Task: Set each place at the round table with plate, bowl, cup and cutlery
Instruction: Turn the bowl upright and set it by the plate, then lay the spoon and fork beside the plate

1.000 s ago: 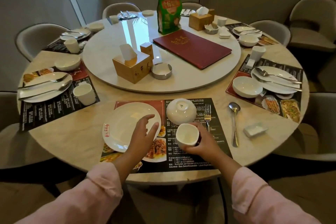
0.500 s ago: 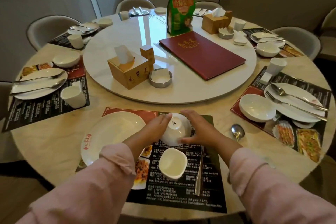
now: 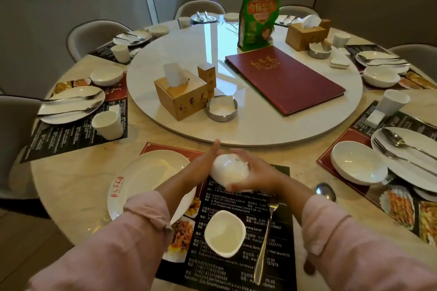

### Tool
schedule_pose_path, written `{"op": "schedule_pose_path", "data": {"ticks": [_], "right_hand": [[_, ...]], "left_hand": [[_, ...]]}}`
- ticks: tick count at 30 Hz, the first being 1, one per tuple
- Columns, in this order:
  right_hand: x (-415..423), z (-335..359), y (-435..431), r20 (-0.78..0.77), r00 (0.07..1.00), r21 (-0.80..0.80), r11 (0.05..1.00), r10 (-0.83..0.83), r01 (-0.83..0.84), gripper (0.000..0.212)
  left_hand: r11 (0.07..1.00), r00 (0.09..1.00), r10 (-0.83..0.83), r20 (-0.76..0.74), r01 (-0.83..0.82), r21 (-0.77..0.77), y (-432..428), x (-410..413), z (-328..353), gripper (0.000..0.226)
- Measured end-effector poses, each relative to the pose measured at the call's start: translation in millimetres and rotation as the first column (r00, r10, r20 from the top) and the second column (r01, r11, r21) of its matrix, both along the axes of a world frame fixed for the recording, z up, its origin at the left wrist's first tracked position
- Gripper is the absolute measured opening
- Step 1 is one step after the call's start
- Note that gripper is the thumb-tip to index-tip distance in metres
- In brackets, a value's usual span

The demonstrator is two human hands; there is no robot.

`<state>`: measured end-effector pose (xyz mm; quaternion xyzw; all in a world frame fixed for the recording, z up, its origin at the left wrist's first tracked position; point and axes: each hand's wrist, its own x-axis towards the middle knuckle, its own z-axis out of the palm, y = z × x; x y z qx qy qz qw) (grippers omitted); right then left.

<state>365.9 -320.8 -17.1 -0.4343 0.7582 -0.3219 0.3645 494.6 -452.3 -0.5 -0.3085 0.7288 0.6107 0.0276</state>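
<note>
We hold the upturned bowl between both hands: our left hand presses its 9 o'clock side with straight fingers, and our right hand curls round its 3 o'clock side. The plate lies at the bowl's 9 o'clock, the cup at its 6 o'clock.

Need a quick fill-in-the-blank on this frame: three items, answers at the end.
1. The white thing between the left hand and the right hand is a ____.
2. The fork lies to the ____ of the cup.
3. The menu on the turntable is ____ in colour.
Answers: bowl, right, red.
</note>
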Motion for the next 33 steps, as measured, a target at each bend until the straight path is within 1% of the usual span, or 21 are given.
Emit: {"op": "schedule_pose_path", "data": {"ticks": [1,2,3,4,5,6,7,9,11,12,15,20,24,25,27,29,30,31,33], "right_hand": [[-1,7,2,0.148,0.988,-0.019,0.999,-0.047,0.051,0.074],[-1,12,3,0.301,0.95,-0.036,0.994,-0.088,0.103,0.06],[-1,15,4,0.433,0.892,-0.043,0.985,-0.132,0.167,0.054],[-2,17,5,0.522,0.833,-0.033,0.972,-0.181,0.232,0.055],[-2,18,5,0.559,0.794,-0.003,0.957,-0.24,0.292,0.057],[-3,19,4,0.548,0.781,0.031,0.941,-0.299,0.338,0.058],[-3,18,2,0.499,0.791,0.061,0.925,-0.353,0.374,0.058],[-6,11,-2,0.329,0.84,0.09,0.9,-0.432,0.428,0.06],[-9,2,-5,0.135,0.886,0.08,0.896,-0.443,0.436,0.062],[-9,-3,-6,0.073,0.897,0.078,0.899,-0.436,0.431,0.06],[-9,-17,-8,-0.042,0.911,0.048,0.91,-0.411,0.412,0.057],[-7,-26,-8,-0.155,0.881,-0.021,0.893,-0.448,0.45,0.054],[-1,-18,-2,-0.206,0.872,-0.049,0.894,-0.445,0.445,0.049],[1,-14,1,-0.228,0.865,-0.056,0.893,-0.446,0.446,0.049],[4,-1,13,-0.263,0.85,-0.104,0.889,-0.456,0.445,0.045],[6,14,33,-0.239,0.851,-0.176,0.883,-0.467,0.435,0.036],[7,22,46,-0.217,0.856,-0.202,0.88,-0.469,0.431,0.031],[7,27,61,-0.204,0.859,-0.219,0.877,-0.47,0.427,0.027],[2,33,97,-0.237,0.852,-0.234,0.878,-0.468,0.417,0.023]], "left_hand": [[0.999,0.999,0.029,-0.045,-0.027,0.046,0,0,4,0.07],[0.992,0.994,0.073,-0.082,-0.064,0.108,0,0,6,0.069],[0.983,0.988,0.113,-0.105,-0.096,0.159,2,-1,8,0.066],[0.975,0.984,0.142,-0.112,-0.119,0.189,3,-1,8,0.061],[0.972,0.982,0.156,-0.108,-0.133,0.196,4,-2,8,0.055],[0.974,0.984,0.153,-0.089,-0.135,0.182,5,-2,5,0.052],[0.978,0.987,0.141,-0.07,-0.129,0.163,5,-2,2,0.053],[0.986,0.991,0.132,-0.024,-0.129,0.108,6,0,-1,0.056],[0.987,0.989,0.147,0.015,-0.148,0.066,6,2,-4,0.054],[0.987,0.988,0.152,0.026,-0.153,0.051,6,1,-5,0.052],[0.991,0.989,0.137,0.058,-0.136,-0.011,6,2,-6,0.049],[0.989,0.985,0.15,0.086,-0.148,-0.026,9,4,-6,0.049],[0.987,0.983,0.13,0.133,-0.116,-0.109,13,7,-1,0.051],[0.984,0.983,0.119,0.143,-0.098,-0.146,14,8,0,0.051],[0.957,0.985,0.107,0.133,-0.066,-0.282,20,9,8,0.047],[0.897,0.991,0.108,0.078,-0.064,-0.437,31,11,19,0.046],[0.87,0.994,0.1,0.047,-0.064,-0.488,38,12,24,0.047],[0.853,0.997,0.081,0.017,-0.06,-0.518,46,15,30,0.047],[0.831,0.999,-0.011,-0.047,-0.017,-0.557,68,21,39,0.044]]}}
